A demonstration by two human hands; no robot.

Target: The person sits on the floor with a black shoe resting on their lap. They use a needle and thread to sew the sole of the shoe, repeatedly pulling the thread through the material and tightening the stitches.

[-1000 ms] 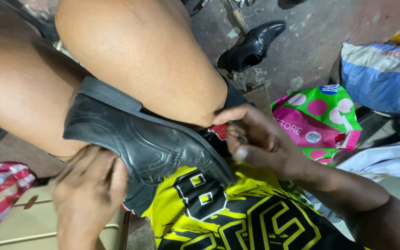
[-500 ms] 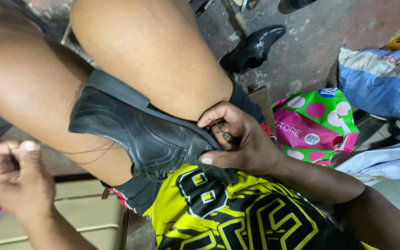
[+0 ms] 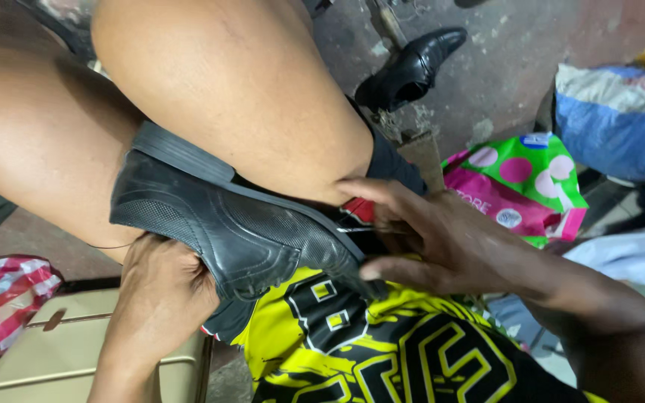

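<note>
A black leather shoe (image 3: 225, 224) lies wedged between my bare thighs, sole edge up, toe pointing lower right. My left hand (image 3: 166, 287) cups it from beneath, its fingers hidden behind the shoe. My right hand (image 3: 427, 239) rests at the toe end, fingers spread over the sole edge and thumb pressed under the tip. Whether it pinches anything small I cannot tell. My yellow and black shirt (image 3: 382, 343) sits below both hands.
A second black shoe (image 3: 412, 71) stands on the concrete floor at top centre. A green and pink dotted bag (image 3: 524, 179) lies to the right, a blue sack (image 3: 621, 127) beyond it. A red striped bag (image 3: 1, 295) and a beige case (image 3: 76, 351) are at lower left.
My left hand, which was pulled away to the lower left half a second ago, has come back under the shoe. My right hand has opened its fingers along the toe.
</note>
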